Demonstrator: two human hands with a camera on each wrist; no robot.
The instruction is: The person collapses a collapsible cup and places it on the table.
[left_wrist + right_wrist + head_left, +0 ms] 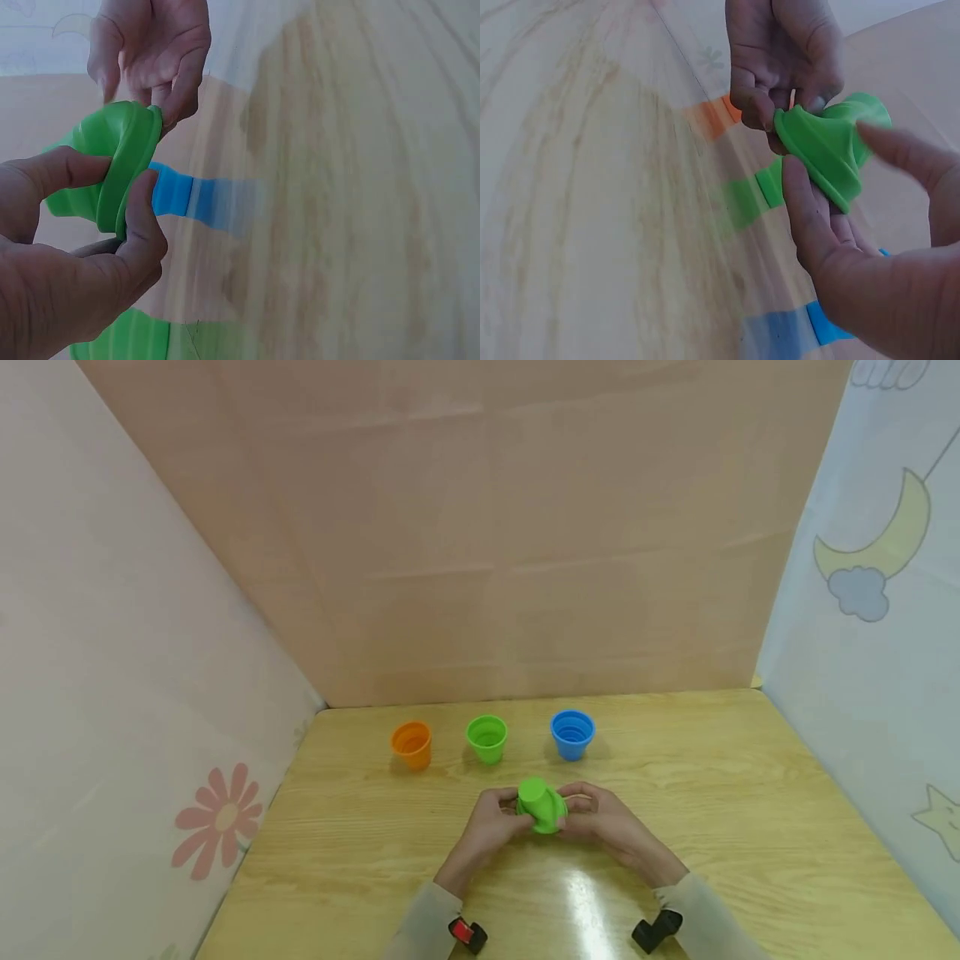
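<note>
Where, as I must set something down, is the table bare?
Bare wood spans from the blue cup and right hand to the moon wall; another patch lies left of the left hand, before the orange cup. It's crowded around the held green cup, with the standing green cup behind.

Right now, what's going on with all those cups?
A person's left hand and right hand hold a crumpled green cup with its narrow end up and its side bent out of shape. Beyond it, an orange cup, a second green cup and a blue cup stand apart in a rough row on the wooden table, open ends up.
</note>
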